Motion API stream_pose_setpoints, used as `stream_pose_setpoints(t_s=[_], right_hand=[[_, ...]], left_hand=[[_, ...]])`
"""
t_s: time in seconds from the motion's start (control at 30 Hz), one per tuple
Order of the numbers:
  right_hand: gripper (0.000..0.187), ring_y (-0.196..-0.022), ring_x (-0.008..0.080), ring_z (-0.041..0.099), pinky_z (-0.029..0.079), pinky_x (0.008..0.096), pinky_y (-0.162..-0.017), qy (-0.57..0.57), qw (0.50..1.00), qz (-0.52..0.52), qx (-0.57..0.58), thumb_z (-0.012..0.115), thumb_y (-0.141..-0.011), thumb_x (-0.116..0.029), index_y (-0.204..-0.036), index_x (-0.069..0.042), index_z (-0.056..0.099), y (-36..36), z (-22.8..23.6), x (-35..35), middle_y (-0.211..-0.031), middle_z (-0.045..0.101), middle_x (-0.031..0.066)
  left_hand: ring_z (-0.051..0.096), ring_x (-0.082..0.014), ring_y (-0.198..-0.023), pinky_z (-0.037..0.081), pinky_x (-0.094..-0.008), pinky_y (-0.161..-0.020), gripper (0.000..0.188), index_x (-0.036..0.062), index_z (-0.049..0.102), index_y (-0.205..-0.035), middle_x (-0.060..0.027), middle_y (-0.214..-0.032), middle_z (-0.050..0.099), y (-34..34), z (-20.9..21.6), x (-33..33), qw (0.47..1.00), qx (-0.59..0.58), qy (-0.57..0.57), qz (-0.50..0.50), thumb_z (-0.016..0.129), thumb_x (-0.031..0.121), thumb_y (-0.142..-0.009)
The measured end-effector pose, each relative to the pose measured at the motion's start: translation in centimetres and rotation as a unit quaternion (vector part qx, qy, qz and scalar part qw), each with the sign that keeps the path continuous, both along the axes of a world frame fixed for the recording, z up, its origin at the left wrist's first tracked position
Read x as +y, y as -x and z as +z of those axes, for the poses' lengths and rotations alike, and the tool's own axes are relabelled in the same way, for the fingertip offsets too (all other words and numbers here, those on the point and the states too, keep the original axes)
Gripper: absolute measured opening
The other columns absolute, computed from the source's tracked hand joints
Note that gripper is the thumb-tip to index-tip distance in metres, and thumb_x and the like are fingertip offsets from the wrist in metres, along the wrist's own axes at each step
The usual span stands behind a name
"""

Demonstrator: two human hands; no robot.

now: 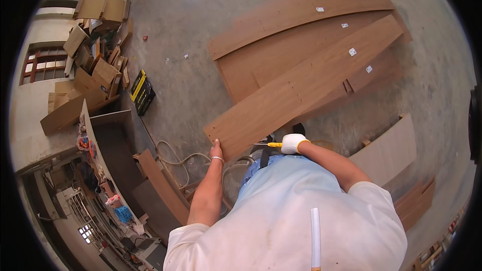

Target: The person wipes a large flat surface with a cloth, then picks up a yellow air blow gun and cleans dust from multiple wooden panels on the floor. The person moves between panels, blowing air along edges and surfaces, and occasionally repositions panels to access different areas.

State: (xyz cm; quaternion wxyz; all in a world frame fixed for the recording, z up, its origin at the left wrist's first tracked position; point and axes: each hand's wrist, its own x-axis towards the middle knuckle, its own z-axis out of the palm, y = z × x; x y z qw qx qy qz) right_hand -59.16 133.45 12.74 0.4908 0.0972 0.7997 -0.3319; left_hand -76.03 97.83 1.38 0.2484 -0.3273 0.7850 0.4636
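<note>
A long brown wooden board slants from beside my legs toward the far right, a small white label near its far end. My bare left hand grips the near left corner of this board, with the thumb on its top and the other fingers hidden. My right hand, in a white knitted glove with a yellow cuff, is closed around the yellow handle of a screwdriver. The screwdriver's thin shaft points left toward the board's near end. Whether its tip touches the board I cannot tell.
More labelled brown panels lie on the concrete floor ahead. A black and yellow box stands left, near piled cardboard. A hose curls beside my left arm. A pale panel is at right, a cluttered workbench at left.
</note>
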Motion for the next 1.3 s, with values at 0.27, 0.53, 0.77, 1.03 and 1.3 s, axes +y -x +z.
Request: stream_pose_setpoints(t_s=[0.27, 0.53, 0.77, 1.03, 1.3], right_hand=[[0.036, -0.094, 0.0348, 0.068, 0.053, 0.0398, -0.079, -0.032, 0.983, -0.162, -0.077, 0.054, -0.079, -0.024, -0.102, -0.004, 0.072, -1.1, -2.1, 4.9, -0.102, 0.069, 0.0213], [0.036, -0.078, 0.0329, 0.071, 0.054, 0.0417, -0.068, -0.115, 0.826, -0.531, -0.151, 0.055, -0.080, -0.020, -0.103, 0.003, 0.070, -10.2, -5.1, 14.3, -0.088, 0.069, 0.0248], [0.038, -0.106, 0.0374, 0.064, 0.051, 0.0414, -0.089, -0.103, 0.896, -0.400, -0.166, 0.057, -0.081, -0.028, -0.106, -0.003, 0.071, -9.9, -6.6, 9.2, -0.111, 0.066, 0.0243], [0.034, -0.088, 0.0318, 0.070, 0.055, 0.0418, -0.077, -0.017, 0.998, -0.060, -0.032, 0.058, -0.078, -0.026, -0.099, -0.005, 0.074, -4.9, -4.1, 3.0, -0.098, 0.072, 0.0179], [0.033, -0.093, 0.0337, 0.069, 0.054, 0.0411, -0.080, -0.095, 0.936, -0.332, -0.065, 0.058, -0.077, -0.023, -0.101, -0.007, 0.073, -5.6, -7.8, 9.9, -0.100, 0.070, 0.0190]], left_hand=[[0.056, -0.0281, -0.114, 0.044, -0.0405, -0.097, 0.070, -0.0028, 0.050, -0.132, -0.0145, -0.131, 0.056, -0.1, 2.4, 1.0, 0.993, -0.091, -0.030, 0.070, 0.051, 0.056, -0.094], [0.051, -0.0300, -0.121, 0.042, -0.0477, -0.098, 0.077, 0.0041, 0.045, -0.139, -0.0140, -0.138, 0.051, -0.3, 2.6, 1.8, 0.984, -0.156, -0.046, 0.069, 0.055, 0.062, -0.089], [0.050, -0.0322, -0.122, 0.041, -0.0520, -0.100, 0.072, 0.0077, 0.045, -0.138, -0.0114, -0.142, 0.047, -0.4, 3.0, 0.9, 0.971, -0.213, -0.081, 0.069, 0.054, 0.061, -0.091], [0.050, -0.0331, -0.121, 0.039, -0.0565, -0.102, 0.070, 0.0091, 0.044, -0.139, -0.0120, -0.141, 0.048, 1.2, 3.0, 1.2, 0.968, -0.238, -0.034, 0.070, 0.044, 0.063, -0.094], [0.054, -0.0304, -0.118, 0.043, -0.0465, -0.100, 0.074, -0.0019, 0.047, -0.136, -0.0151, -0.133, 0.055, 1.7, 3.1, 2.5, 0.994, -0.112, 0.003, 0.013, 0.042, 0.061, -0.096]])
